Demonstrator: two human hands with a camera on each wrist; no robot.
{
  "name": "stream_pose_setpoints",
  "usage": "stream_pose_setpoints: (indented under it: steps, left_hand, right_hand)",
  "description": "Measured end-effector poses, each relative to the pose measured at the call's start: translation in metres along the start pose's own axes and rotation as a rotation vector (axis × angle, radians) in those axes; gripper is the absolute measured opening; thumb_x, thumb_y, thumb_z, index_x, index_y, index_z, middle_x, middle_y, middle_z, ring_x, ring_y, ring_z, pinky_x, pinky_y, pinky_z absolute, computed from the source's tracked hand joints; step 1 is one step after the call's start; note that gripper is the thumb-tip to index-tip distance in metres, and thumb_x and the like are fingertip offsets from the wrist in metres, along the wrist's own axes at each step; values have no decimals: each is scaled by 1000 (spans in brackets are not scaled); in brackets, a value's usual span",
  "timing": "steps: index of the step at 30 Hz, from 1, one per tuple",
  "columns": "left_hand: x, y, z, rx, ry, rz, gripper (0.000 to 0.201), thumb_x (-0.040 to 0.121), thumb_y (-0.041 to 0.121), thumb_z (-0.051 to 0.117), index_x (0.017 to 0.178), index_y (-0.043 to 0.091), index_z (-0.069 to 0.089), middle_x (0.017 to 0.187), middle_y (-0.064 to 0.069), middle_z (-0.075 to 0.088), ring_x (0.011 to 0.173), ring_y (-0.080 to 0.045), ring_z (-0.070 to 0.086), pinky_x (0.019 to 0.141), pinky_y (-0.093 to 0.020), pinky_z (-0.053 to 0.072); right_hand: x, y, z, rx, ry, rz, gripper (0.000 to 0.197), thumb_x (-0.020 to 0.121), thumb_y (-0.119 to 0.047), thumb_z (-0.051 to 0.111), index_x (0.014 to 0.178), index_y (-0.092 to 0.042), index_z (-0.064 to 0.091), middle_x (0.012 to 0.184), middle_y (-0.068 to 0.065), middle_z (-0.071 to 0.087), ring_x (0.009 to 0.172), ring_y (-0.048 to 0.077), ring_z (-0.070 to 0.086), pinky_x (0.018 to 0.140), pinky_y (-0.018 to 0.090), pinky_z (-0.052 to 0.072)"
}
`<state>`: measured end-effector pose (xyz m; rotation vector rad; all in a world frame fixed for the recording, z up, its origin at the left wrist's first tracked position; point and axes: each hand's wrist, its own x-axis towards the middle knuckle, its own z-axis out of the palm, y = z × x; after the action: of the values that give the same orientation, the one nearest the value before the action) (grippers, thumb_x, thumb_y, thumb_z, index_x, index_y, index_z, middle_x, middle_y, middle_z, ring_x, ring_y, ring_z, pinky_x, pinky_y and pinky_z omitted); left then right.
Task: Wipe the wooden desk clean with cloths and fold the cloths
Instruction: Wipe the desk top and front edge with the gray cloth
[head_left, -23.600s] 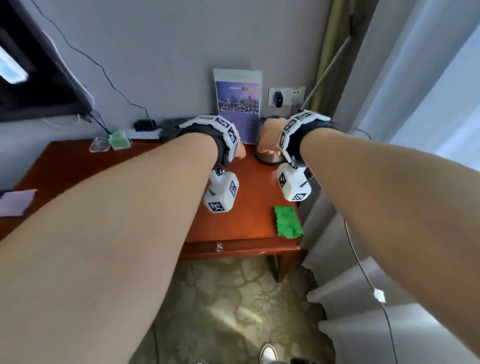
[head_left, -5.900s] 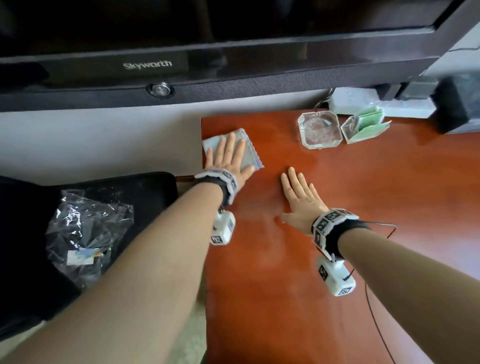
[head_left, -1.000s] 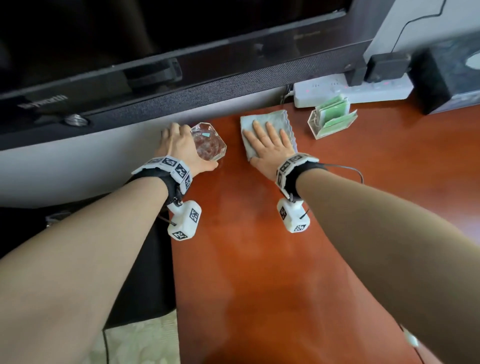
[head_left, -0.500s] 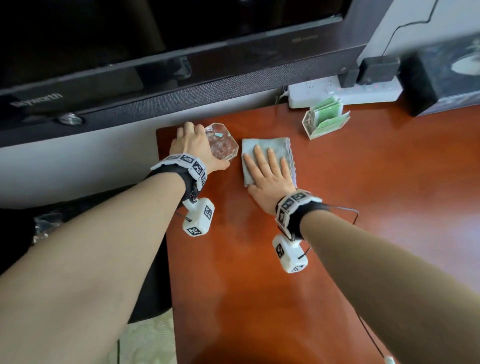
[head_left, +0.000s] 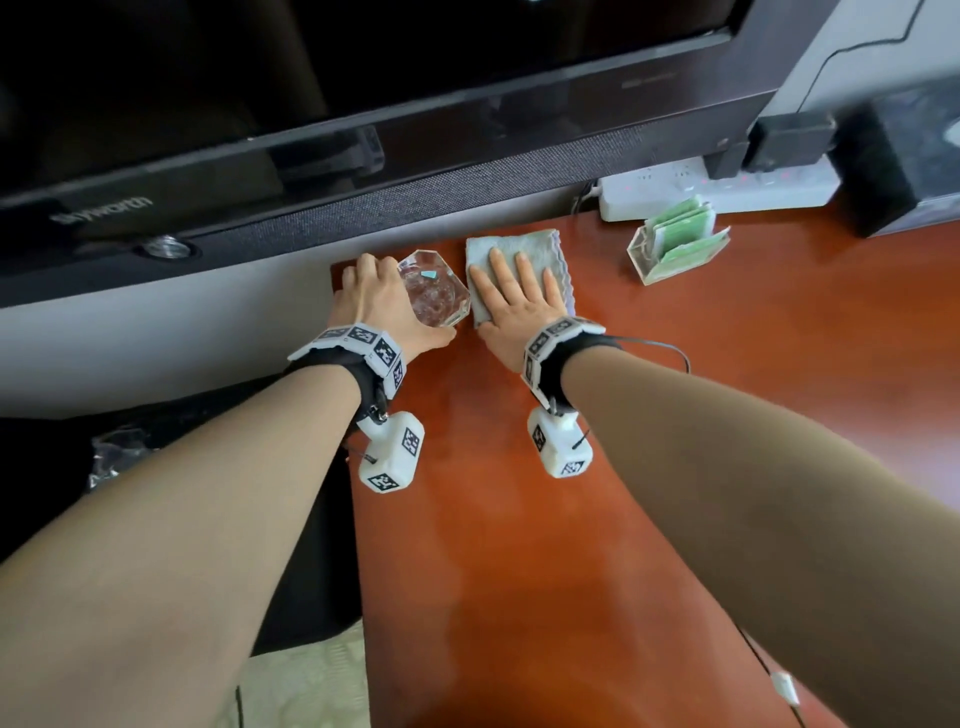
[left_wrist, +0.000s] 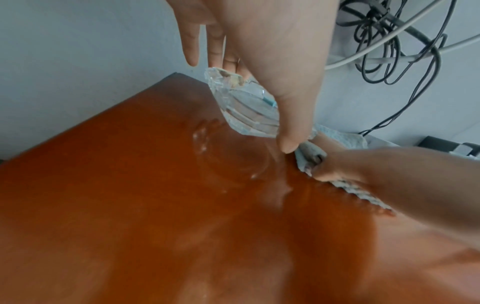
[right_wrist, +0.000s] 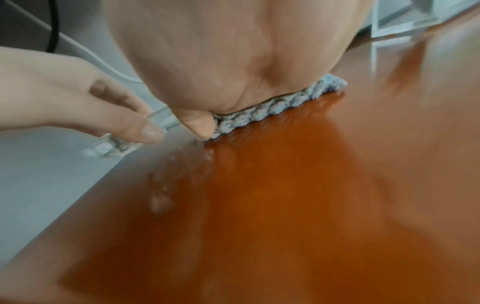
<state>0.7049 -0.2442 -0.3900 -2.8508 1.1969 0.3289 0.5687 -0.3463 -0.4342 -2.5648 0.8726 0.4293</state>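
From the head view, the right hand (head_left: 521, 301) lies flat on the grey cloth (head_left: 530, 249), fingers straight and a little spread. The cloth sits at the back of the wooden desk (head_left: 597, 545), close to the back edge. The left hand (head_left: 374, 306) holds a glass ashtray (head_left: 434, 296) at the desk's back left corner, with its fingers bent around it. The ashtray is just beside the cloth. To the right of the cloth there is bare wood, then a clear holder with green packets (head_left: 678, 244). A white power strip (head_left: 717, 189) lies along the back edge. The big front part of the desk is bare wood.

From the left wrist view, the left hand (left_wrist: 272, 51) grips the ashtray (left_wrist: 244, 109) between thumb and fingers. The ashtray is tilted and lifted off the desk (left_wrist: 182, 216). The thumb tip is just beside the cloth (left_wrist: 309, 152). The desk's corner shows behind the ashtray.

From the right wrist view, the right hand (right_wrist: 228, 55) presses down on the cloth (right_wrist: 272, 109). The cloth's near edge peeks out under the palm. The fingers are hidden here. The left edge of the desk (right_wrist: 285, 205) runs close by.
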Motion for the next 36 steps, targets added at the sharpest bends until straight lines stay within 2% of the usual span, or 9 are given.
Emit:
stream_pose_setpoints:
  steps: [5,9,13,17,21,24,30,36]
  left_hand:
    - [-3,-10,-5,13,-11,-12,104,52,72,76,129,10,44,128,-9,44,123,-29,42,97,-41,42]
    - [-7,-10,-5,27,-31,-30,106,51,72,77,130,9,44,129,-10,44,124,-30,41,96,-43,43]
    - [-7,5,-2,-14,-38,-57,105,51,73,77,128,9,46,126,-10,45,121,-30,44,94,-42,44]
    - [-9,31,2,-36,-31,-26,103,47,76,73,123,12,49,121,-8,47,115,-30,48,88,-41,46]
    - [-8,47,5,-25,-33,50,103,48,76,73,124,13,47,124,-8,47,116,-30,47,88,-41,46]
    - [-6,50,5,-32,-8,55,102,48,75,74,124,13,48,123,-8,47,116,-30,47,88,-41,46]
    - [-1,51,6,-23,24,43,100,49,74,75,123,14,47,123,-7,47,115,-29,47,89,-42,47]
    - [9,62,4,-2,35,42,101,49,76,74,124,14,47,126,-7,47,118,-28,46,91,-43,47]
  right_hand:
    - [19,1,-11,61,-14,4,62,101,-38,23,155,-31,-6,162,-5,-16,148,23,-17,120,46,-10]
    - [-20,9,4,59,33,1,63,100,-39,27,156,-31,-2,163,-4,-11,149,23,-13,120,45,-8]
    - [-73,20,23,53,-7,-26,67,100,-40,29,155,-29,-7,162,-3,-15,149,25,-15,120,46,-8]
    - [-91,25,35,39,-13,-26,71,98,-40,34,155,-29,-6,162,-3,-15,149,25,-15,120,47,-7]
    - [-78,24,31,70,-5,18,67,100,-41,28,155,-29,-7,162,-3,-16,148,25,-17,120,48,-8]
    - [-50,25,14,157,19,76,60,101,-41,24,156,-27,4,163,-2,-11,149,25,-13,120,47,-7]
    - [6,48,-19,164,22,69,62,99,-46,30,155,-34,7,163,-6,-7,150,22,-9,120,45,-6]
    - [14,64,-28,202,14,19,64,98,-41,36,155,-34,7,163,-5,-8,150,23,-11,120,44,-7]
